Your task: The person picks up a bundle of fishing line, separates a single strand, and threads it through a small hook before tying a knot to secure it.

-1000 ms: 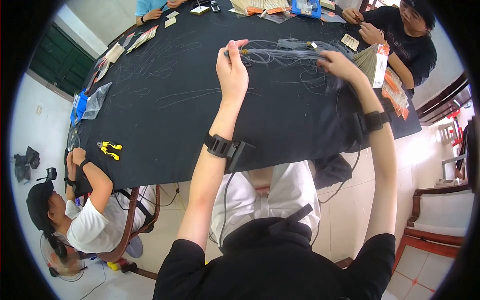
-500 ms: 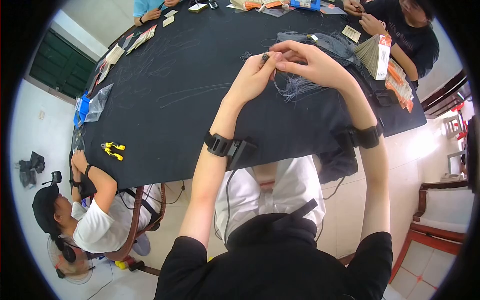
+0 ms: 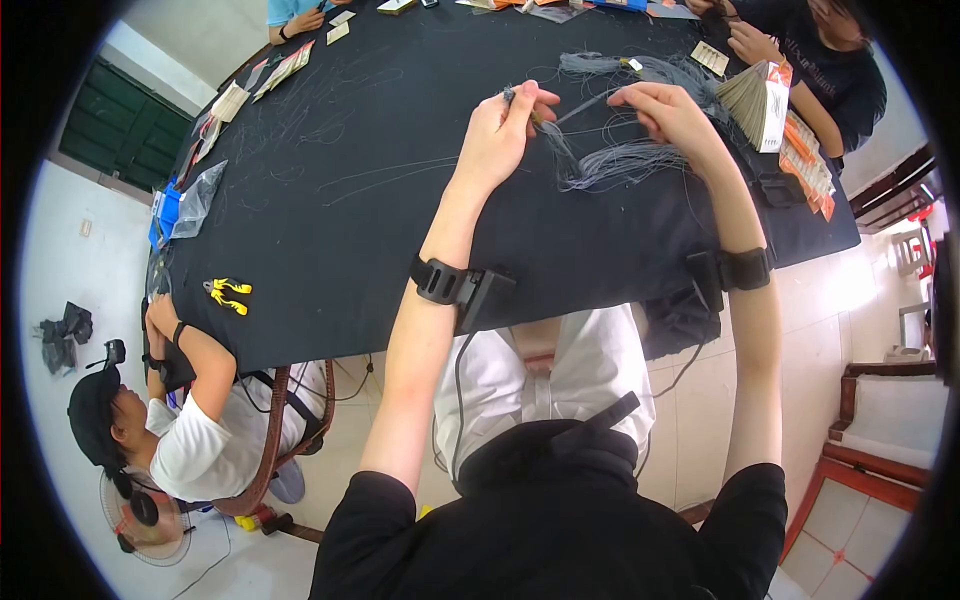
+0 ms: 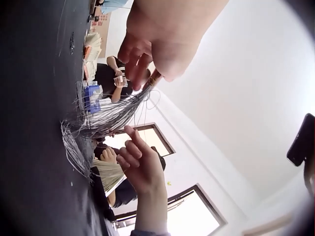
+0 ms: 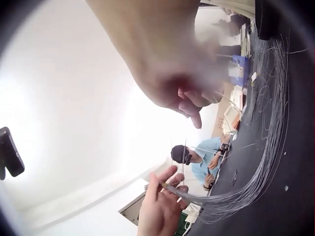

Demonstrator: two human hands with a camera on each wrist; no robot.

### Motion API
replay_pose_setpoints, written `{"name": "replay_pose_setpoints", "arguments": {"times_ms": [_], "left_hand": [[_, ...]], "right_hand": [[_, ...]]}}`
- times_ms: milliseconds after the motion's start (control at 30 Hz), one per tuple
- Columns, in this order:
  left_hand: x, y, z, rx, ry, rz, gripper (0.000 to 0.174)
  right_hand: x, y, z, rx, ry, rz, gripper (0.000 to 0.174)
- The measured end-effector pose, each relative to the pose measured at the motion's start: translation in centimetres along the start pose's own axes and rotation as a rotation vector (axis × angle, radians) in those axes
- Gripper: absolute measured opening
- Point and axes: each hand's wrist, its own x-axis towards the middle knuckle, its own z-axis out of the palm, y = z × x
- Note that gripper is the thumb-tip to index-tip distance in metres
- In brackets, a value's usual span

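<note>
Grey strands [image 3: 600, 172] droop below both hands [image 3: 495, 138] [image 3: 662, 115], held in the left.

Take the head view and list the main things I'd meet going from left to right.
Dark green panelled door, yellow-handled pliers, the person's left hand, the person's right hand, fanned stack of beige cards.
</note>
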Motion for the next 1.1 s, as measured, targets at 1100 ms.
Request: {"name": "replay_pose_setpoints", "arguments": {"times_ms": [1100], "left_hand": [[0.2, 3.6, -4.0, -0.339, 0.281, 0.180, 0.024]], "right_hand": [[1.4, 4.3, 1.2, -0.154, -0.218, -0.085, 0.020]]}}
